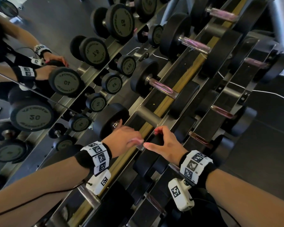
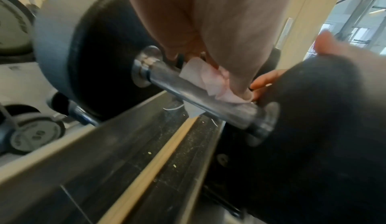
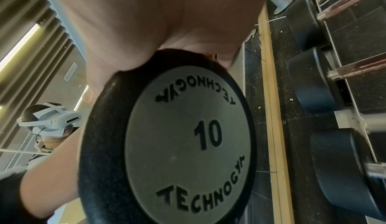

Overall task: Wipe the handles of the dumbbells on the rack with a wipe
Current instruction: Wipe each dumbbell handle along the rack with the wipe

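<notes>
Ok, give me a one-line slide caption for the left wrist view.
Left hand presses a wipe onto the dumbbell's steel handle above the rack.

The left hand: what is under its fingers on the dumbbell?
Under the left hand, a pale pink wipe lies against the metal handle. The handle part beneath the wipe is covered.

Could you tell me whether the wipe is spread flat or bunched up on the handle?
Bunched up: the wipe lies crumpled in folds under the left hand, pressed onto the handle.
</notes>
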Available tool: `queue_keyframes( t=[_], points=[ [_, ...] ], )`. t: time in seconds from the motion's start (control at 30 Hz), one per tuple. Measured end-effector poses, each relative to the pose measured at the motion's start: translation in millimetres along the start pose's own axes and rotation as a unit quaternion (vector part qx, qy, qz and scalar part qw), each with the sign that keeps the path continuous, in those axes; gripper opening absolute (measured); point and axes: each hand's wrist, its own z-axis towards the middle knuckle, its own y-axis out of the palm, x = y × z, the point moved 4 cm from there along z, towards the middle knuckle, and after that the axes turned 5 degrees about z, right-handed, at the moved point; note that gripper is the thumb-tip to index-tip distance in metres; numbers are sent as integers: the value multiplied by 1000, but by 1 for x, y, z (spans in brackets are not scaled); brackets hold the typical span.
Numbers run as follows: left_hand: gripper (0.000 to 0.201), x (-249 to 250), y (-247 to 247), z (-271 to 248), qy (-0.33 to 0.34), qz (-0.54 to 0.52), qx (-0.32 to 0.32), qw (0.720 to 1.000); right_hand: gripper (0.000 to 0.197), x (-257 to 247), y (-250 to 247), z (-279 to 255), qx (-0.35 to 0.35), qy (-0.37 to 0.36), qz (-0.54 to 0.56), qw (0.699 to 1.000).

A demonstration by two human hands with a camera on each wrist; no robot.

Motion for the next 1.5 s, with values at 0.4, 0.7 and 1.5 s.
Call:
queue_keyframes(
  t=[0.4,0.7,1.5],
  points=[
    [25,-18,4,7,-78,38,-26,996,77,0,0,1,-16,4,-6,1000],
    [24,-3,-5,10,-75,-14,-75,994,67,6,3,6,-10,-2,-23,1000],
    [36,-14,-1,-17,-167,-131,106,971,82,-4,-3,6,-42,5,-43,998]
  ],
)
